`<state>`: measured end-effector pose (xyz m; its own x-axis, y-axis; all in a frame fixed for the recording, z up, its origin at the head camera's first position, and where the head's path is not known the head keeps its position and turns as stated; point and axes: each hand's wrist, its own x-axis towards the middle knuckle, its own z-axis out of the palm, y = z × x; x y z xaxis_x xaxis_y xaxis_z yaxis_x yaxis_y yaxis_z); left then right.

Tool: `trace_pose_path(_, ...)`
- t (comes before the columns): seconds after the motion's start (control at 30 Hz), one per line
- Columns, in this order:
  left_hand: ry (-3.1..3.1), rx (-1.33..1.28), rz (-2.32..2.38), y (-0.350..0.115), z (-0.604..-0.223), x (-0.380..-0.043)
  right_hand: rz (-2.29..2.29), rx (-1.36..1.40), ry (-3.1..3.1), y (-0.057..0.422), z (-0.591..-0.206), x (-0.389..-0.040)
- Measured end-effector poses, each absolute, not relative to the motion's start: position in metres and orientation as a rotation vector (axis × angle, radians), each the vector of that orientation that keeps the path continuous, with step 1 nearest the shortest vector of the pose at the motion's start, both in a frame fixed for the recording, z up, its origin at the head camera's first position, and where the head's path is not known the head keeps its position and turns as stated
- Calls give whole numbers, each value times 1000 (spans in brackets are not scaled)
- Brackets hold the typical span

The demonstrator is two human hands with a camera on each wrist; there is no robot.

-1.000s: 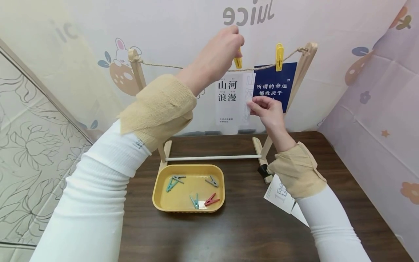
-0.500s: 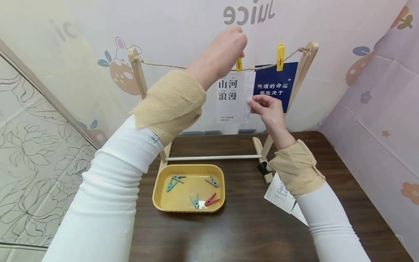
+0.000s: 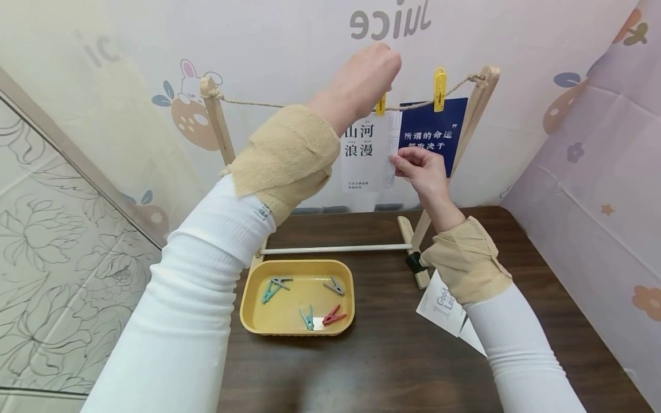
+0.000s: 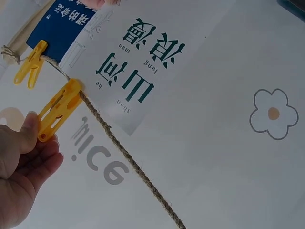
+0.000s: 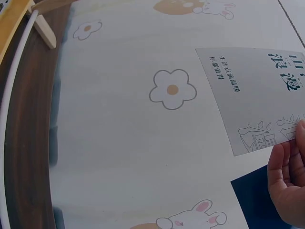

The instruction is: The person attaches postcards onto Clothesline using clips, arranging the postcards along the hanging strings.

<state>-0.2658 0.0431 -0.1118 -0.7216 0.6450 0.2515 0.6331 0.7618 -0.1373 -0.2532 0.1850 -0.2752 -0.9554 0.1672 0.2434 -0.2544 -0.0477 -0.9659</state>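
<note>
My left hand pinches a yellow clothespin between thumb and fingers; its jaw end sits over the twine, right at the white card's top edge. The white card, printed with large dark characters, hangs just below the line. Thumb and fingers of my right hand pinch this card's right edge. Just to the right hangs a dark blue card, with a second yellow clothespin on the line above it. In the head view my left hand covers part of its clothespin.
A wooden frame holds the twine between two posts. In front, a yellow tray contains several clothespins, teal, grey and red. More white cards lie on the dark table beneath my right forearm. A printed curtain stands behind.
My left hand and its clothespin have shifted slightly right and down along the twine, toward the blue card. My right hand keeps its grip on the white card, nearly still.
</note>
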Motion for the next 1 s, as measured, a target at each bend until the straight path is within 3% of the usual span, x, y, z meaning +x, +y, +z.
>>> trace_pose_path(1.0, -2785, -1049, 117, 39, -112, -270, 2072, 72, -1919, 184, -276, -254)
